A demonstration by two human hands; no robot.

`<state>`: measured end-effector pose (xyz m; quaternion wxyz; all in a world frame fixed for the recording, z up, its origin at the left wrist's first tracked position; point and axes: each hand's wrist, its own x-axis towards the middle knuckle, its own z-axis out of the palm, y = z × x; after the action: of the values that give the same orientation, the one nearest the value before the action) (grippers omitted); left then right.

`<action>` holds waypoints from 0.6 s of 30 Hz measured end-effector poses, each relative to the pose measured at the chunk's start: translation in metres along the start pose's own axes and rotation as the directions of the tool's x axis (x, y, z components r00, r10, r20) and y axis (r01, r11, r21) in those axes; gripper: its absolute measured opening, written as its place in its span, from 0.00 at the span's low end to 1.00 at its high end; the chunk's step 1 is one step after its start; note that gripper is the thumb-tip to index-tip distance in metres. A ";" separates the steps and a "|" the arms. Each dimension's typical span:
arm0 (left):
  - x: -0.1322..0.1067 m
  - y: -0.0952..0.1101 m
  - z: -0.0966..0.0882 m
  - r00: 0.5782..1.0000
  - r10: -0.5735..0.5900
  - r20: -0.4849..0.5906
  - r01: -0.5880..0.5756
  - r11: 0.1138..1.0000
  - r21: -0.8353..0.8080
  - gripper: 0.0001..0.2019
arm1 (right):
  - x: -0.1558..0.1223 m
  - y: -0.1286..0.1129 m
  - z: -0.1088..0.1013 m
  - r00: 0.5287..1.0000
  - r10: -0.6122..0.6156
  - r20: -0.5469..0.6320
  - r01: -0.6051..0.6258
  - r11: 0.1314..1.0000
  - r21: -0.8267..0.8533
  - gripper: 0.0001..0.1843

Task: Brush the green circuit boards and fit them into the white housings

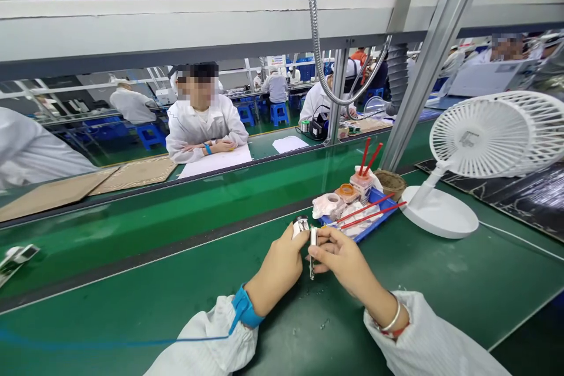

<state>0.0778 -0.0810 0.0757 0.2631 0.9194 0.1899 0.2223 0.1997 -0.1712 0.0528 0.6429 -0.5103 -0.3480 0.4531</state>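
Note:
My left hand (281,264) is closed around a small white part with a dark, shiny metal end (301,224). Close beside it, my right hand (341,252) pinches a narrow white and silver piece (312,252) between thumb and fingers, its long side upright in the picture. The two pieces are apart by a small gap. Both hands are above the green table mat (304,332), where a few tiny bits lie. A blue wrist strap (247,306) with a cord is on my left wrist.
Just beyond my hands stands a blue tray (374,223) with small bottles and red sticks (372,211). A white fan (440,214) is at the right. A green conveyor belt (145,229) crosses behind, carrying a white device (17,261). A co-worker (207,120) sits opposite.

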 end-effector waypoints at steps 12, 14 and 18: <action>0.005 0.000 -0.003 0.992 -0.060 0.114 0.091 0.953 -0.289 0.14 | 0.000 -0.004 0.000 0.999 0.011 -0.044 -0.016 0.993 -0.119 0.21; 0.006 -0.001 0.000 0.992 -0.077 0.099 0.103 0.949 -0.297 0.14 | 0.000 -0.003 0.001 0.998 -0.007 -0.057 -0.002 0.989 -0.151 0.21; 0.005 -0.002 0.005 0.989 -0.132 0.072 0.149 0.935 -0.323 0.12 | 0.001 0.000 0.002 0.996 -0.050 -0.074 0.034 0.977 -0.209 0.20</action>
<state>0.0846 -0.0791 0.0723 0.4320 0.8522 0.2090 0.2086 0.1979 -0.1700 0.0538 0.6087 -0.5846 -0.3784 0.3801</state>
